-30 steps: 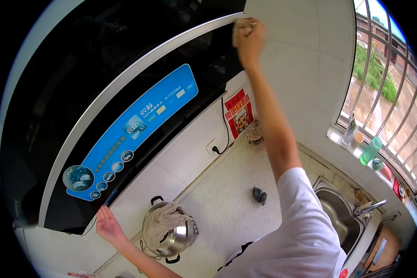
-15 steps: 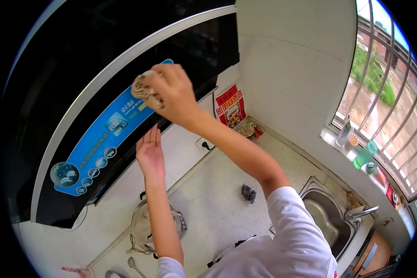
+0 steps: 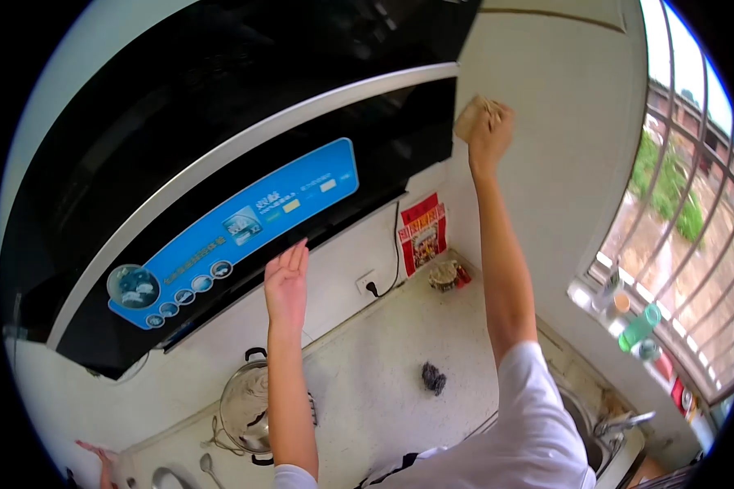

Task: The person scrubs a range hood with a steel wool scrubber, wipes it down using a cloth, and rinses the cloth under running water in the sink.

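Observation:
My right hand (image 3: 491, 140) is closed on a crumpled beige rag (image 3: 468, 119), raised at the right end of a black range hood (image 3: 400, 114). Whether the rag touches the hood's side or the wall I cannot tell. Palm up, my left hand (image 3: 287, 281) has its fingers stretched out just at the hood's lower edge and holds nothing. Across the hood's front runs a blue sticker (image 3: 212, 236) with pictures and writing.
Below on the counter are a pot (image 3: 238, 399) with dark handles, a dark scouring pad (image 3: 434, 379) and a spoon (image 3: 210, 466). A sink faucet (image 3: 625, 422) is at right. Bottles and a green cup (image 3: 639, 328) line the sill of the barred window.
My right hand has swung right with the rag, off the blue sticker to the hood's right end. My left hand stays open below the hood. The view has shifted.

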`<state>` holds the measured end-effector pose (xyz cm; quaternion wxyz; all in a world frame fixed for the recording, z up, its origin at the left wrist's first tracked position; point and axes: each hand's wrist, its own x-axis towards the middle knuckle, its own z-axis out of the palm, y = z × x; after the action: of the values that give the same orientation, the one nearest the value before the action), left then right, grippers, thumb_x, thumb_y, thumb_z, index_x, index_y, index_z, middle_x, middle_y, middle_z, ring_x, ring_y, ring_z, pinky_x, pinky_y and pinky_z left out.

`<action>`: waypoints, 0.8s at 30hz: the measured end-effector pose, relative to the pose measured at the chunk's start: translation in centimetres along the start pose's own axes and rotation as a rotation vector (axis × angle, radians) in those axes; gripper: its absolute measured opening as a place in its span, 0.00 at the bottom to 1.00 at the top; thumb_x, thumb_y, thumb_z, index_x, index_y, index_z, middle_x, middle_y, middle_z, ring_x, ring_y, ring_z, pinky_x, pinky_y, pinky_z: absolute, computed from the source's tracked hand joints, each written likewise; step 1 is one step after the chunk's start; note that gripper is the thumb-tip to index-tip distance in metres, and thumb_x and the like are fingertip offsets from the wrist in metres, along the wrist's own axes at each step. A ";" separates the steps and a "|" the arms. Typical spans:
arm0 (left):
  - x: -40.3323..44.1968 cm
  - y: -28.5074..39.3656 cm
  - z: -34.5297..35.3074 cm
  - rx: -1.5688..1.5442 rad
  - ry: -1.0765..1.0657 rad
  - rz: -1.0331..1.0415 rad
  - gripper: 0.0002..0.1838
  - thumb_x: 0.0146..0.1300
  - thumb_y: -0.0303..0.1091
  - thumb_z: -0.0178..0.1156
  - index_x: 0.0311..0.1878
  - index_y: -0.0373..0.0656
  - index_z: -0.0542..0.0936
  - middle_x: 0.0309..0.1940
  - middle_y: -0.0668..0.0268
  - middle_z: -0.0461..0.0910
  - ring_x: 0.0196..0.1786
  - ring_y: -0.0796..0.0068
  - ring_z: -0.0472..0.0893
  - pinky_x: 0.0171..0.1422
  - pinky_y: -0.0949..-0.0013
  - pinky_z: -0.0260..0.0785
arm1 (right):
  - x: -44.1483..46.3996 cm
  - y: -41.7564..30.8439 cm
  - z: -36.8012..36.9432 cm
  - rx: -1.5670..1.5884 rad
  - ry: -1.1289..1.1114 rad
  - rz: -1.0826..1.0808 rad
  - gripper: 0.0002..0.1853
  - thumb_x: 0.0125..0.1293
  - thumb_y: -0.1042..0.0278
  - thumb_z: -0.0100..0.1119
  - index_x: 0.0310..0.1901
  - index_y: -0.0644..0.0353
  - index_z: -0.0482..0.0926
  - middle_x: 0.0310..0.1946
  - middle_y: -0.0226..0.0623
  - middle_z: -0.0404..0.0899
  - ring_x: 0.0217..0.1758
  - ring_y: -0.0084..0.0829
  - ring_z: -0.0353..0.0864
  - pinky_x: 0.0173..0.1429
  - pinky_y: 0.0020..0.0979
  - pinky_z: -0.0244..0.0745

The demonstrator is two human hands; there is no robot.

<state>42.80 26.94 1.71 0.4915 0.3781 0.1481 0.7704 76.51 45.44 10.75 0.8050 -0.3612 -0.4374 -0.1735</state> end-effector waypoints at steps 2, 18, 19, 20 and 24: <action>-0.5 0.0 0.5 -0.039 0.008 -0.027 0.15 0.44 0.15 0.40 0.38 0.25 0.67 0.58 0.38 0.64 0.69 0.46 0.57 0.77 0.53 0.45 | -2.9 -5.6 -1.0 0.249 -0.031 0.131 0.14 0.50 0.73 0.56 0.42 0.64 0.74 0.40 0.46 0.75 0.44 0.47 0.74 0.51 0.39 0.70; 0.0 -0.8 -0.8 0.043 -0.026 0.023 0.16 0.44 0.13 0.40 0.39 0.30 0.66 0.58 0.40 0.66 0.68 0.48 0.61 0.77 0.52 0.47 | -3.9 4.3 0.1 0.068 0.005 0.115 0.15 0.55 0.70 0.56 0.43 0.69 0.73 0.40 0.48 0.74 0.46 0.44 0.74 0.53 0.37 0.68; 0.0 -0.7 -0.6 0.044 -0.010 0.038 0.16 0.44 0.13 0.40 0.39 0.30 0.66 0.58 0.40 0.66 0.68 0.48 0.61 0.77 0.52 0.47 | -4.1 2.3 0.1 0.084 -0.009 0.116 0.15 0.55 0.70 0.56 0.43 0.69 0.73 0.40 0.48 0.74 0.46 0.44 0.74 0.53 0.37 0.68; -0.1 -0.8 -0.3 0.039 -0.004 0.033 0.17 0.43 0.13 0.40 0.40 0.29 0.65 0.57 0.41 0.66 0.68 0.49 0.61 0.77 0.53 0.47 | -4.9 0.3 0.1 0.142 -0.013 0.113 0.15 0.54 0.70 0.56 0.43 0.69 0.73 0.40 0.47 0.74 0.45 0.43 0.74 0.53 0.37 0.68; 0.0 -1.1 -0.3 0.059 0.031 0.041 0.20 0.40 0.12 0.39 0.42 0.27 0.63 0.55 0.43 0.67 0.67 0.50 0.63 0.77 0.54 0.47 | -12.0 -11.0 1.0 0.372 -0.179 -0.307 0.16 0.47 0.70 0.62 0.39 0.62 0.75 0.39 0.41 0.75 0.44 0.41 0.74 0.47 0.37 0.70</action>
<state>43.24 27.53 0.85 0.4620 0.3835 0.1704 0.7813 62.74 38.24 5.90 0.7800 -0.1501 -0.5809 -0.1777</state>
